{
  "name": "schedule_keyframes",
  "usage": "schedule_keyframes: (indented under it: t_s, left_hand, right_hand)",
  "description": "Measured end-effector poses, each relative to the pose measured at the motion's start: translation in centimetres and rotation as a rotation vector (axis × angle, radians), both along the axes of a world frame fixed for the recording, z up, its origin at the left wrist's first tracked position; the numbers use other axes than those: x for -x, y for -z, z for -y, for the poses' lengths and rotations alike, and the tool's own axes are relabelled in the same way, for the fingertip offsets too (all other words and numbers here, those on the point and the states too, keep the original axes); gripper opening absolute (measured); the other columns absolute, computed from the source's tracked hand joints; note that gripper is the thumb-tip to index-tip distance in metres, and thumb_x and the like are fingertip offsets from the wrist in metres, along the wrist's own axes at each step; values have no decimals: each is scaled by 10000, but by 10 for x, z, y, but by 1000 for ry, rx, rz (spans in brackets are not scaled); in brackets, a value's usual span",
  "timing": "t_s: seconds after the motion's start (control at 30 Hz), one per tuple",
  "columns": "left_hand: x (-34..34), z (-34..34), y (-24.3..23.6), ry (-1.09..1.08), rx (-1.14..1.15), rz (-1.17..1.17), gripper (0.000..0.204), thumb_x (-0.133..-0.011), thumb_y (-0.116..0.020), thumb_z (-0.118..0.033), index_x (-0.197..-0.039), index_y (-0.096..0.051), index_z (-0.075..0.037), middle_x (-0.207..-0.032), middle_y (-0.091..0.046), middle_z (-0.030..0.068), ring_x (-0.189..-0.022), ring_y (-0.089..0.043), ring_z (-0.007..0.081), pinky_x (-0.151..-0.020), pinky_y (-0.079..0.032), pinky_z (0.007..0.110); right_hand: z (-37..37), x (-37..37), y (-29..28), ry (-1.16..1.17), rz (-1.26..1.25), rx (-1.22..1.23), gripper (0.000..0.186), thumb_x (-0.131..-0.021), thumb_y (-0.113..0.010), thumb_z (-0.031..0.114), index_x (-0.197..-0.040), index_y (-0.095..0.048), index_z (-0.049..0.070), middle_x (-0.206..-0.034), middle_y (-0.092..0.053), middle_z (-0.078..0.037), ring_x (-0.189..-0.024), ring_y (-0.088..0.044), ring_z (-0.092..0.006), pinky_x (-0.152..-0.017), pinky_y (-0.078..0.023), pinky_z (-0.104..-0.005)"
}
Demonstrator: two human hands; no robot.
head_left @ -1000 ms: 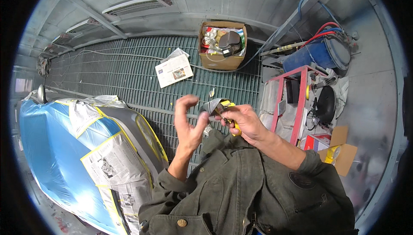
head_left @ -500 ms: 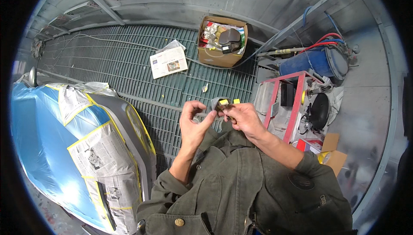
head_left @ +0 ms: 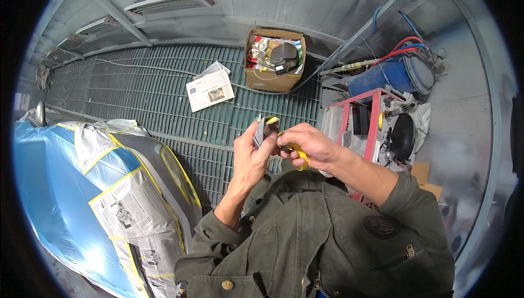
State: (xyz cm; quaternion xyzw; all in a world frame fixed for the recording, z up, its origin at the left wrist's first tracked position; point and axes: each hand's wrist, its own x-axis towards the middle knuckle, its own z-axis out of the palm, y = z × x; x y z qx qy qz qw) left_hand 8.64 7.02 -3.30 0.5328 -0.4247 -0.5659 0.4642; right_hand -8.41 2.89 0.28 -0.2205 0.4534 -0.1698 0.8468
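Note:
In front of my body, above the floor grating, both hands work close together. My left hand [head_left: 249, 155] is closed around a small curved piece [head_left: 263, 132], grey outside and dark inside, with yellow tape [head_left: 272, 120] on its upper edge; its exact kind does not show. Close against it from the right, my right hand [head_left: 312, 144] has its fingers curled. A bright yellow loop of masking tape [head_left: 301, 159] shows between those fingers. What the right fingertips touch by the piece is partly hidden.
On the left stands a car body part [head_left: 188, 189] masked with newspaper, yellow tape and blue film [head_left: 60, 183]. Newspaper [head_left: 204, 95] lies on the grating. Beyond are a filled cardboard box [head_left: 271, 83], a blue barrel [head_left: 376, 81] and a red metal frame [head_left: 373, 150].
The grey piece has tilted upright in my left hand, whose fingers have closed around it. A yellow tape loop now shows in my right hand. The view has shifted slightly.

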Motion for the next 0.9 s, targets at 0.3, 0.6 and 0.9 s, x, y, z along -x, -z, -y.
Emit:
schedule_keyframes:
  t_s: [0.3,0.6,0.9]
  left_hand:
    - [-11,-2,-2,-43,-12,-57,226,-927,-577,-139,-1044,-645,42,-775,-602,5,-665,-527,70,-583,-439,245]
    - [-30,6,-23,-112,-21,-120,300,-884,-562,-296,-930,-622,-6,-787,-614,52,-639,-562,113,-544,-435,249]
    - [-15,13,-46,-39,31,-203,443,-787,-576,-444,-815,-593,-2,-760,-609,108,-547,-538,151,-494,-412,278]
  right_hand:
    - [-22,5,-11,-272,-125,693,396,-964,-511,320,-1126,-584,-34,-763,-671,-95,-675,-611,-163,-638,-485,-297]
    - [-48,35,-40,21,120,726,884,-845,-464,116,-1587,14,79,-771,-648,-131,-649,-554,-148,-687,-451,-283]
    - [-47,36,-60,71,212,784,904,-887,-484,68,-1585,87,130,-985,-695,-222,-732,-581,-150,-750,-477,-293]
